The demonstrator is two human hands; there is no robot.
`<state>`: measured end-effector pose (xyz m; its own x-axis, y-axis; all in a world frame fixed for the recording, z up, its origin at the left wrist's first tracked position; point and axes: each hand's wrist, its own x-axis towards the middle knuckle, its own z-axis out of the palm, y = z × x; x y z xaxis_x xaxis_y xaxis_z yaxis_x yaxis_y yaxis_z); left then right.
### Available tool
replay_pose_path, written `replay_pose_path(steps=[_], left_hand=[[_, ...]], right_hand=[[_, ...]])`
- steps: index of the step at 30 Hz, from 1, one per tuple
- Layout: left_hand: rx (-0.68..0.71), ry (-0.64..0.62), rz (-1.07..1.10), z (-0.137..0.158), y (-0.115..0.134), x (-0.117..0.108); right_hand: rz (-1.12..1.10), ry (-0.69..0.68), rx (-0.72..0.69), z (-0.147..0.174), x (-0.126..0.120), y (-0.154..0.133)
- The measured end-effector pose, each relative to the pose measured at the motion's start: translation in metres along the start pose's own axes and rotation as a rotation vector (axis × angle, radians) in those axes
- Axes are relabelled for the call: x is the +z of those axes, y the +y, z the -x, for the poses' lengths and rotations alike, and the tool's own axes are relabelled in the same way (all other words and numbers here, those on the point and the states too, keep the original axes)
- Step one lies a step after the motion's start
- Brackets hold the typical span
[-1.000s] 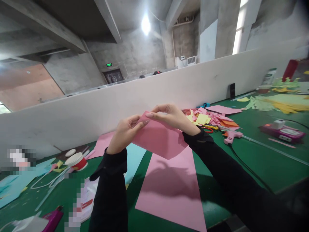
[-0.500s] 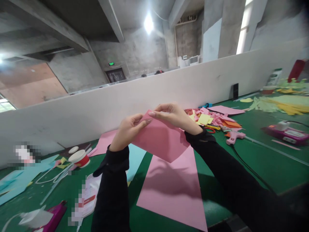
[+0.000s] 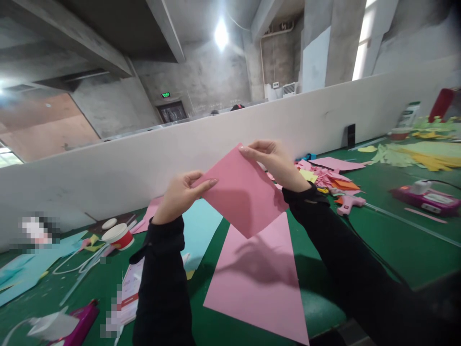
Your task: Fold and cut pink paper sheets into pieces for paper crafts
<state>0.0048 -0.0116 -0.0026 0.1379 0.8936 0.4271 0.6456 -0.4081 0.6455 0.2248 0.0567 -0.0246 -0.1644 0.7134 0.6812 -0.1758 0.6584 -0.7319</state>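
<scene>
A square-looking sheet of pink paper (image 3: 243,192) hangs in the air between my hands, one corner pointing down. My left hand (image 3: 185,192) pinches it at the left corner, thumb in front. At the top corner my right hand (image 3: 275,161) grips it between thumb and fingers. Below, a larger pink sheet (image 3: 259,288) lies on the green table (image 3: 392,254), with the shadow of my hands and the paper on it. A light blue sheet (image 3: 201,230) lies flat beside it, partly behind my left sleeve.
Right of my hands are pink paper scraps (image 3: 327,175) and a pink glue gun (image 3: 350,203) with a black cord. A paper cup (image 3: 118,236) stands at left, near a purple power strip (image 3: 81,322); another power strip (image 3: 428,199) lies right. A white partition (image 3: 144,158) runs behind.
My hands have moved apart, the right one up and to the right, the left one slightly left. The pink paper between them is now spread out more fully.
</scene>
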Motion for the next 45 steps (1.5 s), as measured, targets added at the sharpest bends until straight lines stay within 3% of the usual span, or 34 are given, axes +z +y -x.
replay_pose_path(steps=[11,18,24,30,34,41,45], left_hand=[[0.048,0.305,0.254,-0.007,-0.016,-0.004],[0.094,0.343,0.226,-0.008,-0.015,-0.006],[0.11,0.355,0.345,-0.012,-0.021,-0.002],[0.169,0.421,0.272,-0.014,-0.021,0.004],[0.131,0.497,0.24,-0.016,-0.024,0.004],[0.096,0.468,0.264,-0.013,-0.024,-0.002],[0.069,0.469,0.28,-0.012,-0.021,-0.003]], right_hand=[[-0.052,0.147,-0.014,-0.009,-0.007,0.015],[-0.119,0.166,-0.038,-0.009,-0.004,0.015],[-0.124,0.177,-0.001,-0.009,0.003,0.024],[-0.132,0.181,0.013,-0.007,0.01,0.024],[-0.098,0.152,0.031,-0.006,0.012,0.023],[-0.127,0.08,0.017,-0.003,0.008,0.018],[0.002,0.04,-0.006,-0.005,0.0,0.018]])
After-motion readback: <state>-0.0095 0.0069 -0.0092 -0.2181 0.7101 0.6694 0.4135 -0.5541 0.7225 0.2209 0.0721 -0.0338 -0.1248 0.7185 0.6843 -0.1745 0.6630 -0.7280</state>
